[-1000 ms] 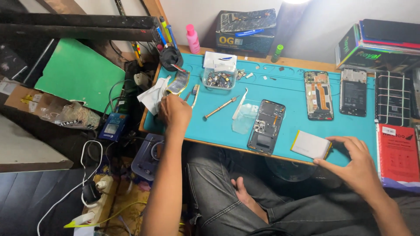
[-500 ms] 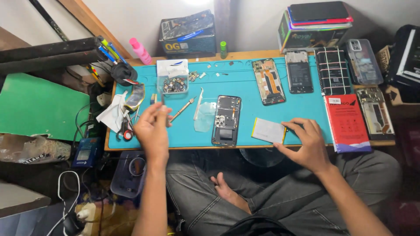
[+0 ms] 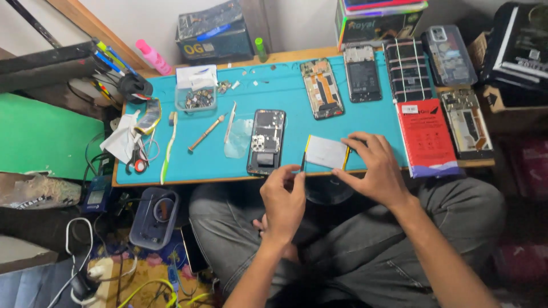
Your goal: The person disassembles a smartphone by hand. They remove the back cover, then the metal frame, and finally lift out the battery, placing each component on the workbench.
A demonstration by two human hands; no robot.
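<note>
A flat silver-white battery pack with a yellow edge lies near the front edge of the teal work mat. My right hand grips its right end with fingertips. My left hand is pinched on a thin dark tool, whose tip sits at the pack's left edge. Just left of the pack lies an opened phone, back cover off and its insides showing. Both hands are over my lap at the table's front.
Several more opened phones lie along the back of the mat, with a red box on the right. On the left are a screwdriver, tweezers, a toothbrush, scissors and a clear parts tub.
My left hand has come from the tools at the left of the mat to the pack's left edge. The right hand stays on the pack. The view has swung left to right.
</note>
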